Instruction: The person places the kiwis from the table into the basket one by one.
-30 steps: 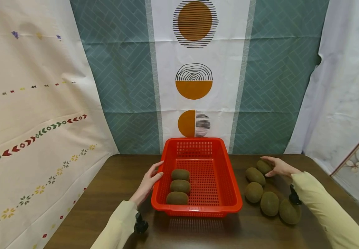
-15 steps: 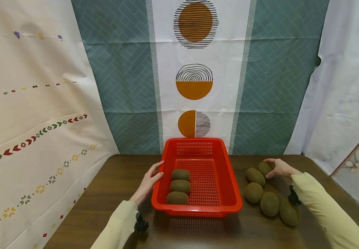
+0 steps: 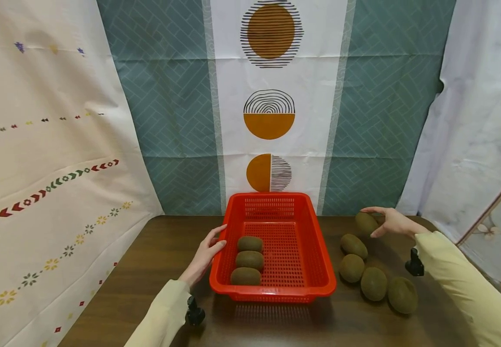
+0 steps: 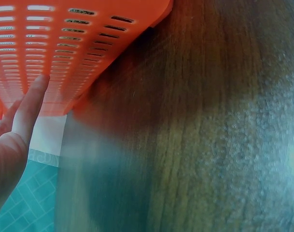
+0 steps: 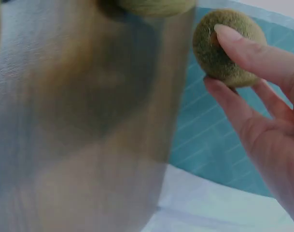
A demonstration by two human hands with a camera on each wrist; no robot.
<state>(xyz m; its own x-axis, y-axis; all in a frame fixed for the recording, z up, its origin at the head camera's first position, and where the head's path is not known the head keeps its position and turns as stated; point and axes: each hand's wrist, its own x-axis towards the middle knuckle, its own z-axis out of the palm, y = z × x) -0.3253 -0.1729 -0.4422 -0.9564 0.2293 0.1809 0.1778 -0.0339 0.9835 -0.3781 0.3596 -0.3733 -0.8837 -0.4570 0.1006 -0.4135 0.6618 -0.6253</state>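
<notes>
A brown fuzzy kiwi is pinched between the thumb and fingers of my right hand. In the head view that kiwi is up at the far right of the table; the right wrist view shows it raised off the wood. My left hand rests against the left side of a red plastic basket, its extended fingers touching the slotted outer wall. Inside the basket, three kiwis lie in a column along the left side.
Several loose kiwis lie on the dark wooden table right of the basket, below my right forearm. A patterned curtain hangs behind the table's back edge, with pale cloths on both sides.
My right hand has closed on the farthest kiwi and raised it away from the others. My left hand and the basket stay in place.
</notes>
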